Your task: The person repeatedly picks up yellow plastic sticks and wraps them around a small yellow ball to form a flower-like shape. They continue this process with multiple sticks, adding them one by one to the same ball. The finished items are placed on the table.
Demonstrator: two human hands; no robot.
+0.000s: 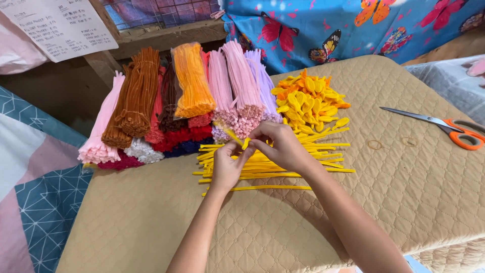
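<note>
Where the two hands meet above the loose heap of yellow pipe cleaners (273,164), one bent yellow pipe cleaner (236,137) is pinched between them: left hand (226,167) narrowly closed on its lower end, right hand (283,146) closed on its upper part. Finished yellow loops (310,101) are piled just behind. Coloured bundles (177,106) are stacked left; orange-handled scissors (444,126) lie well apart on the quilted tan pad (404,202).

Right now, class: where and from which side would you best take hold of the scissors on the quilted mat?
Probably by the orange loop handles, coming from the right edge of the mat. The scissors lie flat, their pointed blades aimed left toward the yellow petal pile, handles nearest the edge.
</note>
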